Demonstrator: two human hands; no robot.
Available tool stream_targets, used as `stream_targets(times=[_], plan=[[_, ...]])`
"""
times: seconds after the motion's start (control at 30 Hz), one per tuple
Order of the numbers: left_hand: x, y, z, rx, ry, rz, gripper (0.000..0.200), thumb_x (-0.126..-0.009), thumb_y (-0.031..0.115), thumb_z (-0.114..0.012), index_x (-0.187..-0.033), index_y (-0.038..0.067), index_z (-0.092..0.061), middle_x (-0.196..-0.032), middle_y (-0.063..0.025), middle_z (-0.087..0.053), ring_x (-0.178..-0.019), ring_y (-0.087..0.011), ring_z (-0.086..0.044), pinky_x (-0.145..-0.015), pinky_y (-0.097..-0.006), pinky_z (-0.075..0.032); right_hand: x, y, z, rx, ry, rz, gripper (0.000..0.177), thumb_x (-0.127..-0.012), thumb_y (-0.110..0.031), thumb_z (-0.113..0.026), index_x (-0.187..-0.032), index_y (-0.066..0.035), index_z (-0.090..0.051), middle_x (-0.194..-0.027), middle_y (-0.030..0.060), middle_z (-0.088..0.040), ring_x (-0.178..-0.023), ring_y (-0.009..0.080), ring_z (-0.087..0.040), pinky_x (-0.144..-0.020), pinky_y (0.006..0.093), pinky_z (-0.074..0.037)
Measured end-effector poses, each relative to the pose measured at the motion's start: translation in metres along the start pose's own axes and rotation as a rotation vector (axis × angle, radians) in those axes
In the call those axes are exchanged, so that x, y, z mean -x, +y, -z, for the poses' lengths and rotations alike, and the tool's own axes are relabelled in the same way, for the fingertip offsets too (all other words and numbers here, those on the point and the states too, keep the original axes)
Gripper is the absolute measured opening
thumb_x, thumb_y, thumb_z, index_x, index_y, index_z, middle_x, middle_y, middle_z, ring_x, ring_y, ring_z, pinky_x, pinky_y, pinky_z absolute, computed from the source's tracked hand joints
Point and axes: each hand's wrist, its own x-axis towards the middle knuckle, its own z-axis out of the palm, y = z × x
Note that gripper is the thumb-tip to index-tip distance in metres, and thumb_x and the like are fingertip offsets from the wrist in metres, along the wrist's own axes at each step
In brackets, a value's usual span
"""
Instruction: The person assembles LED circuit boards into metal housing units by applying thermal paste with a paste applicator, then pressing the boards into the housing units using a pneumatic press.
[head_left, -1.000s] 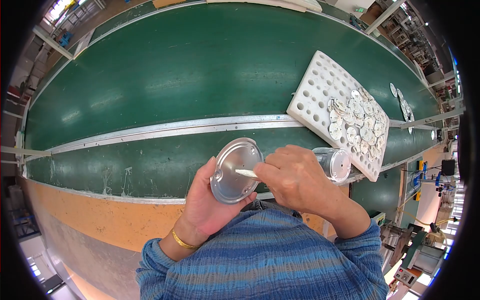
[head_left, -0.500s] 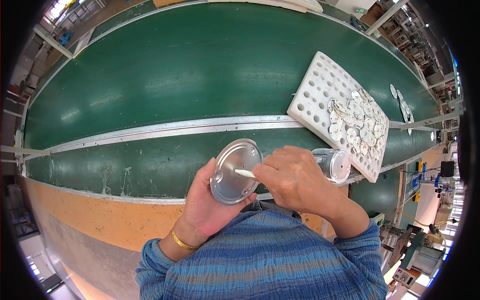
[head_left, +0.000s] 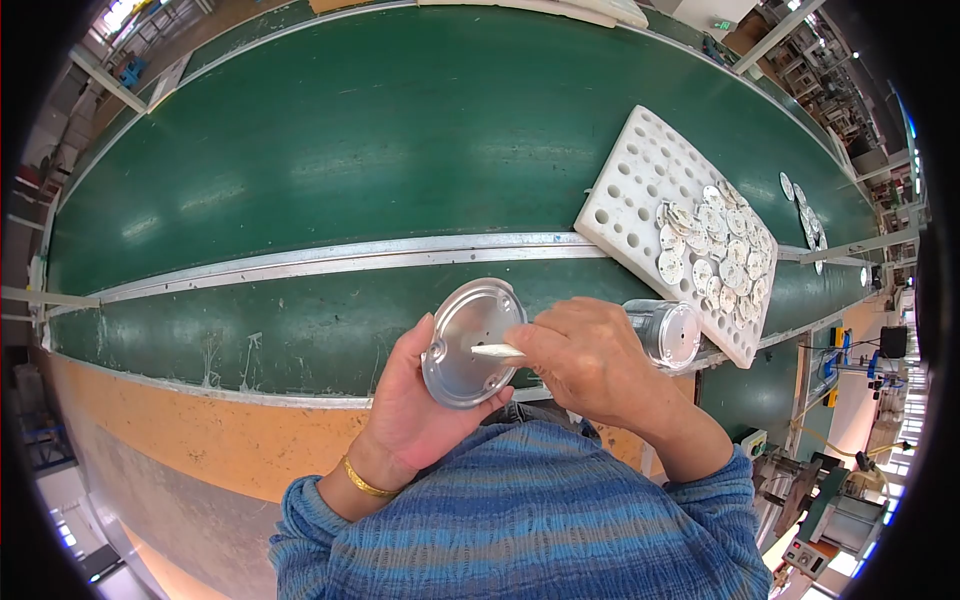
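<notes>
My left hand [head_left: 408,405] is closed round the edge of a shallow, round metal cover [head_left: 458,345], tilted with its inner face toward me. Small holes show near the middle of the cover. In my right hand [head_left: 585,350] a slim white stick with a pointed tip [head_left: 495,351] is pinched, and its tip overlaps the middle of the cover. Just behind the right hand stands a clear round container [head_left: 675,335], partly hidden by that hand.
A white foam board with holes [head_left: 625,190] lies at the right, bearing many round white discs [head_left: 735,250]. More discs [head_left: 805,210] lie farther right. A metal rail [head_left: 330,256] runs across the green work surface [head_left: 380,130]. Machinery [head_left: 830,510] stands at lower right.
The white stick's angle on the cover has shifted slightly, and my right hand sits a little lower. My left hand keeps the cover in nearly the same place.
</notes>
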Motion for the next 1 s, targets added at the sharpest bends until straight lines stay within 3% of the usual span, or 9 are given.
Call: stream_targets(times=[0.13,0.53,0.63,1.0], plan=[[0.0022,0.0016,-0.0046,0.002,-0.039,0.022,0.043,-0.095,0.046,-0.042,-0.123,0.016,-0.053,-0.122,-0.0035,-0.054,-0.109,-0.0191,-0.050,-0.091,-0.0423,-0.041,0.0008,-0.0011,0.0017,0.005,0.007,-0.002,0.007,-0.069,-0.002,-0.061,-0.075,-0.004,-0.057,-0.063,0.0095,-0.059,-0.060,0.0282,-0.060,-0.054,0.0399,-0.045],[0.0024,-0.0007,-0.0077,-0.010,-0.053,0.021,0.040,-0.095,0.044,-0.043,-0.121,0.016,-0.055,-0.117,-0.0030,-0.057,-0.106,-0.0188,-0.053,-0.086,-0.0375,-0.042,-0.0022,-0.0052,0.0075,0.081,-0.095,0.016,0.010,-0.067,-0.003,-0.061,-0.073,-0.004,-0.054,-0.064,0.0093,-0.058,-0.061,0.0284,-0.059,-0.055,0.0399,-0.044],[0.0017,-0.0010,-0.0028,-0.032,-0.059,0.019,0.048,-0.095,0.049,-0.038,-0.127,0.015,-0.051,-0.125,-0.0066,-0.053,-0.112,-0.0225,-0.050,-0.090,-0.0444,-0.041,-0.0029,-0.0053,0.0071,0.086,-0.097,0.026,0.012,-0.065,-0.002,-0.061,-0.072,-0.005,-0.052,-0.062,0.0090,-0.056,-0.060,0.0285,-0.058,-0.055,0.0401,-0.044],[0.0001,-0.0013,-0.0030,-0.047,-0.059,0.022,0.050,-0.094,0.050,-0.039,-0.127,0.015,-0.050,-0.126,-0.0070,-0.052,-0.111,-0.0228,-0.050,-0.091,-0.0445,-0.041,-0.0045,-0.0053,0.0081,0.075,-0.113,0.024,0.012,-0.065,-0.002,-0.060,-0.072,-0.004,-0.051,-0.062,0.0089,-0.055,-0.060,0.0290,-0.058,-0.055,0.0400,-0.044]])
